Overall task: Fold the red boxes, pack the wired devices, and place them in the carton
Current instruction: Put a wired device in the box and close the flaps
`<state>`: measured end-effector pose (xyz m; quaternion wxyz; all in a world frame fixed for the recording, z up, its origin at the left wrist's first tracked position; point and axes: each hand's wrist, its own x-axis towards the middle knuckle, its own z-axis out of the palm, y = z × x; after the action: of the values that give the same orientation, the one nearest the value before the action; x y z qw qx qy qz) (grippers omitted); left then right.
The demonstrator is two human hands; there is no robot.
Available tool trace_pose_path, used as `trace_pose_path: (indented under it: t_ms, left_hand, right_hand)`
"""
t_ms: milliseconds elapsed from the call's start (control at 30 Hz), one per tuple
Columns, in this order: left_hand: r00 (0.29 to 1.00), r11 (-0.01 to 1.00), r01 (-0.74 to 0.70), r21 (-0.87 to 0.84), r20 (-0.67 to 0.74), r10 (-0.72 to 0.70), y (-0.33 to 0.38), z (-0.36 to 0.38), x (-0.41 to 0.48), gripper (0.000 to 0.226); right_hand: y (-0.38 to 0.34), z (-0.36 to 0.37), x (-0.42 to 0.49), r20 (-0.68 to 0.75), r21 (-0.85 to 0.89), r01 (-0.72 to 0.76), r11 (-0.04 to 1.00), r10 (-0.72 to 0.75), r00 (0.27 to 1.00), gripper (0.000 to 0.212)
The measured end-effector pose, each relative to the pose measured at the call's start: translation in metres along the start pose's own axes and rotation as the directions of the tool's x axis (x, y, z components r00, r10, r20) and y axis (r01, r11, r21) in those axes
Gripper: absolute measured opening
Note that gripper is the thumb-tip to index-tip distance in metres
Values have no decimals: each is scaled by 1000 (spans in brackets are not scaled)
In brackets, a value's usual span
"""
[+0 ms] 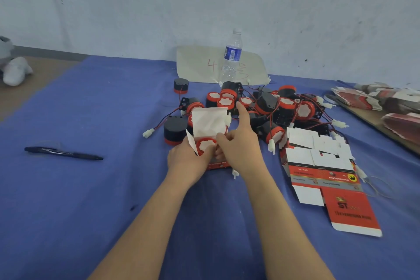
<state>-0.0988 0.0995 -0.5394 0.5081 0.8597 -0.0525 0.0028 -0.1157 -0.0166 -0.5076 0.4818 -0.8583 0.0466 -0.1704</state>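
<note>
1. Box (210,124) stands mouth-up between your hands, lid flap raised on the far side. Device (205,146) sits in the mouth, red face up.
2. Left hand (186,159) grips the box's left side. Right hand (241,150) holds the right side, fingers curled, forefinger straight and pointing away.
3. Likely next: press the device straight down.
4. Pile (268,107) lies just beyond on the counter (91,188).

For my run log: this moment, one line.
left hand: holds open red cardboard box | right hand: grips round red-black wired device inside
</note>
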Motion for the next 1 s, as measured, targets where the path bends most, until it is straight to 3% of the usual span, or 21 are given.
trace_pose_path:
  t_ms: [67,200,267,333,400,600,833,1000]
  left_hand:
    - [1000,1000,1,-3,-1,-1,1,0,0,41]
    - [999,1000,-28,-1,19,28,1,-1,0,38]
    - [1000,1000,-21,-6,11,21,1,-1,-1,38]
    - [1000,1000,-14,-1,3,14,1,-1,-2,39]
    - [1000,1000,-4,-1,-4,4,1,-1,-2,41]
    - [1000,1000,-7,15,-17,7,2,0,-1,42]
    - [999,1000,-1,-17,-36,1,0,0,-2,40]
    - [999,1000,16,-21,-45,-17,0,2,-1,43]
  right_hand:
    - [2,0,2,-5,108,-56,993,56,998,66]
    - [4,-3,6,-21,149,-127,981,132,991,35]
    - [3,-5,4,-56,53,-97,994,100,993,28]
    - [1,-6,3,-120,-147,-36,988,19,993,25]
    - [1,-7,2,-146,-322,-6,947,-44,988,24]
    - [3,-10,5,-155,-594,-24,804,-85,984,15]
    - [6,-10,4,-242,-655,-113,747,-65,968,13]
    - [-1,-14,6,-279,-658,-99,746,-119,953,17]
